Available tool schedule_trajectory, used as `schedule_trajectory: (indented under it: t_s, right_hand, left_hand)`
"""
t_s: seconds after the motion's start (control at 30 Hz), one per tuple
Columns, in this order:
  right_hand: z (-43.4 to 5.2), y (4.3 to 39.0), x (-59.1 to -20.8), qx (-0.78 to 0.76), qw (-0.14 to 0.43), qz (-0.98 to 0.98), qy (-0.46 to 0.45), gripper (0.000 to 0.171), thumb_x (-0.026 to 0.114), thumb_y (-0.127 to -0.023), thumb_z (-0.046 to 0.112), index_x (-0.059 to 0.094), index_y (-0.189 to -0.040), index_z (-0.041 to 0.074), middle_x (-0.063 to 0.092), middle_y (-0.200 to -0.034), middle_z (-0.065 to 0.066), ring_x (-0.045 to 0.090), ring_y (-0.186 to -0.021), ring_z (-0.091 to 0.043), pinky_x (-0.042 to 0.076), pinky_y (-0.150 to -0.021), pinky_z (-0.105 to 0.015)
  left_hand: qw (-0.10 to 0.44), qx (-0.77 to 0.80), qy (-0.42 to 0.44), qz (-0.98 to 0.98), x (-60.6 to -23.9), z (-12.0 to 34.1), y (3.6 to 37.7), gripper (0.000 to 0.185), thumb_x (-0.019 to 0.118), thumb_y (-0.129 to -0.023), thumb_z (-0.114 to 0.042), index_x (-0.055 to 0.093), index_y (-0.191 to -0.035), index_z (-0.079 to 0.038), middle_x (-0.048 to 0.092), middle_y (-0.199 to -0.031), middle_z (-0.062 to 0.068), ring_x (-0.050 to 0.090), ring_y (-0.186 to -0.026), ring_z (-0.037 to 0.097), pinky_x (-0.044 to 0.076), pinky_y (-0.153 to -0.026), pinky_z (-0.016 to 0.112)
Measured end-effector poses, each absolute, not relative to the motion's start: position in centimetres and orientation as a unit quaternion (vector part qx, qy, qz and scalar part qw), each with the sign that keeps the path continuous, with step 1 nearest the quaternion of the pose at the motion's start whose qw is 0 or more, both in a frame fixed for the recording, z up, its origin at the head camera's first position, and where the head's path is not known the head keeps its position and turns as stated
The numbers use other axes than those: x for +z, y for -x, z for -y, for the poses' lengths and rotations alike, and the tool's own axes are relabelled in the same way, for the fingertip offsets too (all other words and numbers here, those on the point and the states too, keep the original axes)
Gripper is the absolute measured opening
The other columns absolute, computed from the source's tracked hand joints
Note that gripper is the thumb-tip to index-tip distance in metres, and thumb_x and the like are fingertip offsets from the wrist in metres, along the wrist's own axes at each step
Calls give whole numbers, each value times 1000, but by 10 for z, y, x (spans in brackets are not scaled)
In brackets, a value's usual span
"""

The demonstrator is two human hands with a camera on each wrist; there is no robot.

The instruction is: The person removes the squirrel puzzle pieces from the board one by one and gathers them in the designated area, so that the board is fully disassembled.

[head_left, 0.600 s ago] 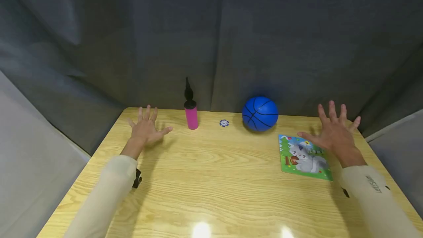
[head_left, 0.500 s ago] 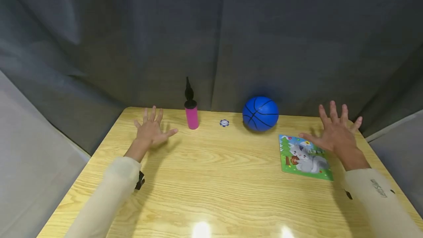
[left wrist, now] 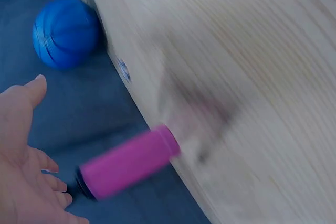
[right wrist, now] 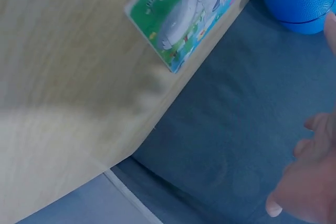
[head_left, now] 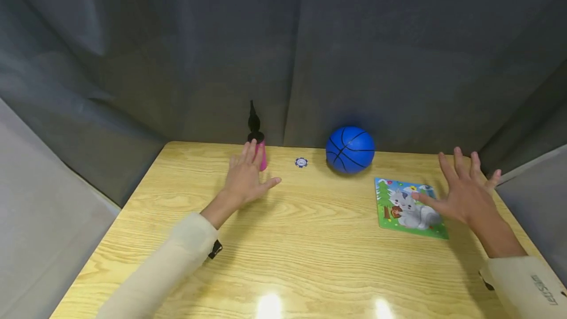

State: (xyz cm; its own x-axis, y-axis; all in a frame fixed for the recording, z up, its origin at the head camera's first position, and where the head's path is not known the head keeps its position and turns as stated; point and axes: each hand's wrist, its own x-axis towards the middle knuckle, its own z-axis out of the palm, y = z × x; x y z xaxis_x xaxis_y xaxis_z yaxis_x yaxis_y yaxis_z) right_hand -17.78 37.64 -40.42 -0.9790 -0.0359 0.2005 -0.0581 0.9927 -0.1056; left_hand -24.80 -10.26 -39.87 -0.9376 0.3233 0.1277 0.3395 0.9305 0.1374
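My left hand (head_left: 245,181) hovers over the table with fingers spread, partly covering a pink hand pump (left wrist: 128,163) with a black nozzle that stands upright near the back edge. In the left wrist view the fingers (left wrist: 50,182) are near the pump's black end; whether they touch it I cannot tell. My right hand (head_left: 470,196) is raised at the right with fingers apart and holds nothing. Below its thumb lies a square picture board (head_left: 409,210) showing a grey squirrel. A blue ball (head_left: 350,150) with black basketball lines sits at the back, right of centre.
A small blue-and-white poker chip (head_left: 301,162) lies between the pump and the ball. Dark cloth (head_left: 230,53) hangs right behind the wooden table (head_left: 310,260), and pale panels (head_left: 40,210) flank it.
My left hand has moved right, from the table's left side to in front of the pump. My right hand has shifted a little right and towards me. The objects stay put.
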Motion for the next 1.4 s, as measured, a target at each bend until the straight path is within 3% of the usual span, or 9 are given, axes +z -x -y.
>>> schedule_trajectory:
  t_s: [0.33,0.57,0.8,0.97,1.17,1.4]
  right_hand:
    - [-374,156,-417,71,80,993,-57,111,60,-78,66,3,-153,9,0,-157,-28,-6,-140,-54,-10,-92,-85]
    - [-373,143,-426,86,59,992,-74,112,62,-78,63,1,-153,6,2,-157,-28,-2,-143,-50,-6,-95,-83]
    - [-377,132,-434,135,-40,988,-70,108,59,-85,57,-1,-150,-5,7,-152,-36,12,-136,-57,14,-97,-78]
    - [-377,129,-440,145,-87,984,-55,105,56,-86,59,5,-149,-8,8,-153,-35,25,-126,-64,31,-90,-75]
    - [-368,128,-444,149,-130,980,-35,106,54,-86,63,12,-146,-13,20,-145,-43,30,-123,-65,37,-87,-71]
    - [-364,123,-441,134,-154,978,-41,102,51,-87,63,20,-143,-16,26,-140,-45,37,-119,-64,41,-85,-67]
  left_hand:
    - [14,-72,249,966,-414,35,243,91,39,-90,-67,10,-153,-9,0,-162,6,2,-150,22,14,-119,54]
    - [2,-57,288,956,-428,-15,242,90,31,-91,-70,11,-153,-9,4,-162,5,1,-150,18,15,-120,49]
    - [-20,-40,345,938,-438,-62,240,83,33,-94,-63,8,-153,-11,2,-162,3,4,-150,18,17,-120,46]
    - [-39,-22,375,926,-448,-85,237,75,32,-97,-57,10,-154,-13,4,-162,1,5,-150,15,17,-121,44]
    - [-79,6,403,912,-456,-100,227,65,30,-101,-49,10,-154,-18,5,-162,-4,4,-149,10,18,-121,41]
    - [-94,31,428,898,-461,-113,217,63,25,-100,-52,11,-154,-22,5,-162,-8,6,-148,7,20,-120,41]
